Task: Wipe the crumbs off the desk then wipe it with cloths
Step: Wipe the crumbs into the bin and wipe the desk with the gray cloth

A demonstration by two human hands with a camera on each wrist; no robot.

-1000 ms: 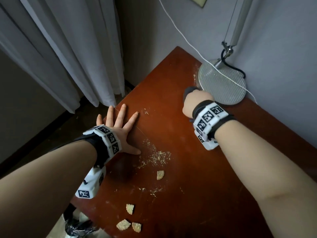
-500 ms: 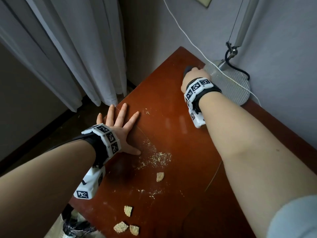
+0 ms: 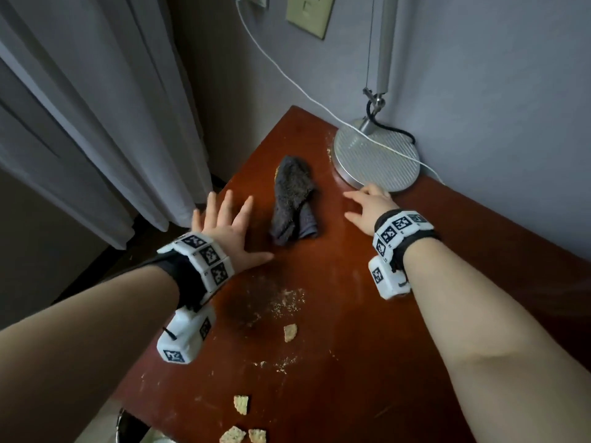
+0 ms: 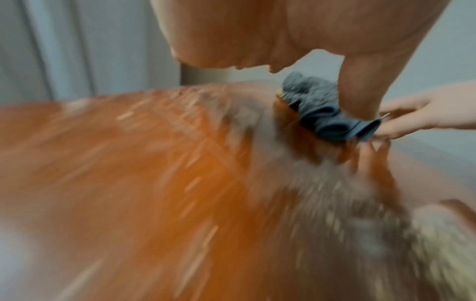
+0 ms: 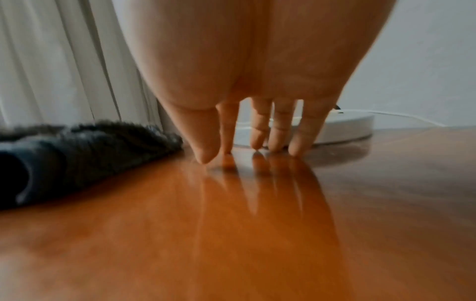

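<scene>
Head view: a glossy reddish-brown wooden bench (image 3: 367, 314) stands in a corner between pale grey curtains (image 3: 96, 107) and a grey-blue wall. The landmark is the round ribbed silver lamp base (image 3: 377, 155) at the bench's far side, with a white cable (image 3: 287, 78) running across it. The crumpled dark grey terry cloth (image 3: 292, 203) lies on the bench just left of the lamp base, apart from both hands. The left hand (image 3: 224, 225) lies flat on the bench left of the cloth, farther from the lamp base, fingers straight and spread, holding nothing. The right hand (image 3: 371, 203) sits just in front of the lamp base, fingers extended, empty. Fine pale crumbs (image 3: 287, 302) and a few cracker pieces (image 3: 290, 332) lie well nearer the viewer than the lamp base, toward the bench's near edge.

Left wrist view: heavily blurred. The bench (image 4: 128, 183) streaks past; the cloth (image 4: 322, 110) lies beyond the thumb, with the right hand (image 4: 422, 114) at its far end.

Right wrist view: the right hand's fingertips (image 5: 296, 150) touch the bench (image 5: 231, 234) right in front of the lamp base (image 5: 342, 128), fingers straight. The cloth (image 5: 85, 156) lies left of them, close to the thumb.
</scene>
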